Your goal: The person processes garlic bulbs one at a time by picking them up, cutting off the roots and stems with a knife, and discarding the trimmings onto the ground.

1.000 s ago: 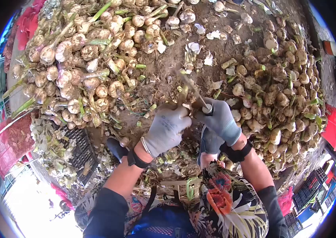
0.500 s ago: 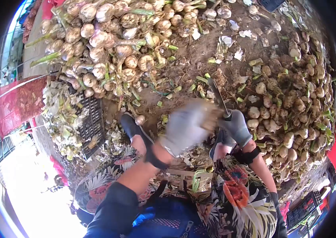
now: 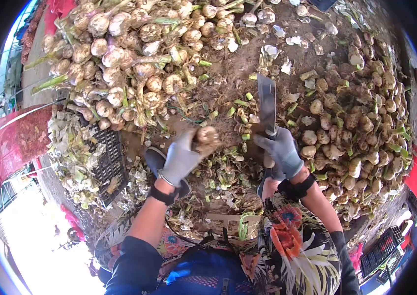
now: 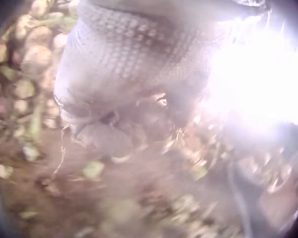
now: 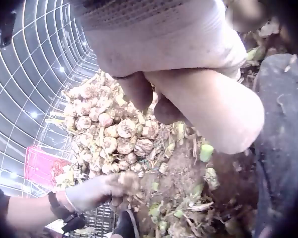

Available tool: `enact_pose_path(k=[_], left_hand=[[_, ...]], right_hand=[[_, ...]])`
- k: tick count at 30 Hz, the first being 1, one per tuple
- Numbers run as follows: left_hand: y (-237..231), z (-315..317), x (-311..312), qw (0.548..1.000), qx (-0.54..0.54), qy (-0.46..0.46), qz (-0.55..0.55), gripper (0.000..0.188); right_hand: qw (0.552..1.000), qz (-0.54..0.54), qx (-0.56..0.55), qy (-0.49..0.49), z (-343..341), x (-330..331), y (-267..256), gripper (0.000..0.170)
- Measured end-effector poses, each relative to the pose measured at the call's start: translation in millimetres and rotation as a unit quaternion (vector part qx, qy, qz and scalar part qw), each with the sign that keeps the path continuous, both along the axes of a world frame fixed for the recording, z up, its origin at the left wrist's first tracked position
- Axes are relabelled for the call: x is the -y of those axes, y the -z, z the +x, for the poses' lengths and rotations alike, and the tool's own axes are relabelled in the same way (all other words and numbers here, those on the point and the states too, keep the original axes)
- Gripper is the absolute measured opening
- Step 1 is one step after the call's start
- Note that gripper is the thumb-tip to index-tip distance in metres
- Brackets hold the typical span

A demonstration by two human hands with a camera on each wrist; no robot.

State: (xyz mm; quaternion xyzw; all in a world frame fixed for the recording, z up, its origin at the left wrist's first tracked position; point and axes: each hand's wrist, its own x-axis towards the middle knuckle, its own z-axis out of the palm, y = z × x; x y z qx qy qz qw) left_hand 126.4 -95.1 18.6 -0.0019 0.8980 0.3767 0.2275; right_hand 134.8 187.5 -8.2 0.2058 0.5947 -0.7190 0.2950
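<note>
My left hand [image 3: 180, 158], in a grey glove, grips a garlic bulb [image 3: 207, 136] over the littered ground. The left wrist view is blurred; the gloved fingers [image 4: 109, 134] are curled there and mostly hide the bulb. In the gloved right hand [image 3: 283, 151] is a knife, its broad blade [image 3: 267, 101] pointing away from me. Its handle is largely hidden by the fingers. From the right wrist view, the right thumb [image 5: 213, 111] lies across the curled fingers, and the blade is out of sight.
A heap of garlic with long stalks [image 3: 120, 64] lies at the far left. Another heap, mostly short-stemmed bulbs [image 3: 361, 123], fills the right. Cut stalk pieces [image 3: 242, 103] are scattered between them. A black crate [image 3: 107, 162] with dry peelings lies left of my shoes [image 3: 155, 160].
The hands were close together at the middle with the knife between them. My left hand has since moved left with the garlic bulb, and the blade now shows its flat side.
</note>
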Motion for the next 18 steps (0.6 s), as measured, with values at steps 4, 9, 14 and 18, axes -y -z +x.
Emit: enact_pose_path(k=[4, 9, 14, 18], left_hand=[[-19.4, -20.1, -74.4, 0.991, -0.099, 0.053, 0.077, 0.053], [-2.7, -33.6, -106.4, 0.947, 0.085, -0.122, 0.283, 0.046], [13.4, -37.8, -88.0, 0.972, 0.033, -0.008, 0.235, 0.041], [12.4, -22.5, -82.5, 0.926, 0.192, -0.139, 0.294, 0.047]], right_hand=[[0.990, -0.109, 0.060, 0.064, -26.4, 12.0, -26.8, 0.024], [0.998, -0.022, 0.021, 0.050, -37.4, -0.9, -18.3, 0.024], [0.910, 0.314, -0.233, -0.138, -23.7, -10.7, -24.2, 0.022], [0.815, 0.428, -0.302, -0.247, -23.9, -11.6, -28.2, 0.023]])
